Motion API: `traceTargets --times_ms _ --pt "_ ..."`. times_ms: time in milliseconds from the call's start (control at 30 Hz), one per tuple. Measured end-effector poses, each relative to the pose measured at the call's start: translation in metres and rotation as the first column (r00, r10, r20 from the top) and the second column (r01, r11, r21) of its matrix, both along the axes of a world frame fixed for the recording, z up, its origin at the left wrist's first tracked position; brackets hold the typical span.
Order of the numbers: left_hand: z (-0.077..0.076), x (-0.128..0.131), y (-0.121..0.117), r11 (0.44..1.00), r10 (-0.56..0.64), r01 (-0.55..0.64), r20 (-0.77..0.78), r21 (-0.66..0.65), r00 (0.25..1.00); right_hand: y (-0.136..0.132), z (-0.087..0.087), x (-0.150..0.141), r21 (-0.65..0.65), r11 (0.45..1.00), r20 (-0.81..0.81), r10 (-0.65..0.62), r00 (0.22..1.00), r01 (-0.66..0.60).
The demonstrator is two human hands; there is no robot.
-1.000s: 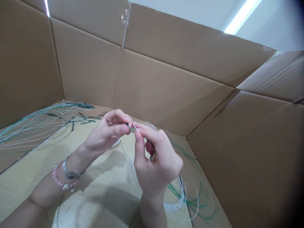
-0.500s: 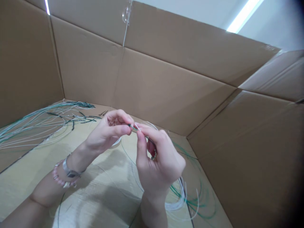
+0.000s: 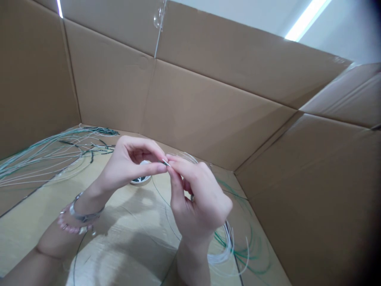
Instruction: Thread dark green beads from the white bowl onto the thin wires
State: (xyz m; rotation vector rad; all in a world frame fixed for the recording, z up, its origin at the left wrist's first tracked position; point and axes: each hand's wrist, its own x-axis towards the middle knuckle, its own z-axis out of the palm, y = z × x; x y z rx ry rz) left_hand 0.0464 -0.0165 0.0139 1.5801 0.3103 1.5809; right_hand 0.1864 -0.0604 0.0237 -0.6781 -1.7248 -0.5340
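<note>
Bare left hand and bare right hand, fingertips pinched together on a thin green-and-white insulated wire; loose wire coils alongside, within a brown cardboard box.

Box wall ahead — loose wires left

Here we go: thin green and white wires sweep over the pale yellow cardboard base, tan box walls behind, a pink beaded bracelet beside a shiny silver wristband!
</note>
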Motion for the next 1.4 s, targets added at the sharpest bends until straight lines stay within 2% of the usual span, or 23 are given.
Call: traceTargets --times_ms 133,233,367,567,733,1200,1400 --pt "-0.002 0.004 0.002 1.000 -0.010 0.010 0.059 -0.011 0.998 0.002 -0.001 0.000 -0.031 0.999 -0.047 0.043 0.998 -0.044" --pt "-0.003 0.002 0.002 0.999 0.046 -0.046 0.086 0.000 0.995 0.002 0.000 0.002 -0.026 1.000 -0.095 0.004 0.995 -0.006" --pt "-0.001 -0.005 0.002 0.992 0.120 -0.121 0.047 0.027 0.992 -0.001 0.001 0.005 0.007 0.997 -0.111 -0.079 0.991 0.080" --pt "0.003 -0.009 -0.002 0.978 0.183 -0.178 -0.035 0.104 0.983 -0.002 0.003 0.003 0.016 0.995 -0.038 -0.098 0.994 0.098" --pt "0.002 -0.009 -0.003 0.976 0.174 -0.165 -0.054 0.141 0.983 -0.003 0.004 0.002 -0.002 0.991 -0.025 -0.136 0.990 0.136" --pt "0.001 -0.009 -0.003 0.973 0.189 -0.176 -0.076 0.153 0.979 -0.002 0.002 0.004 -0.051 0.990 0.018 -0.130 0.991 0.130" --pt "0.000 -0.009 -0.002 0.971 0.194 -0.180 -0.080 0.156 0.978 -0.002 0.003 0.004 -0.024 0.992 0.000 -0.123 0.992 0.123"
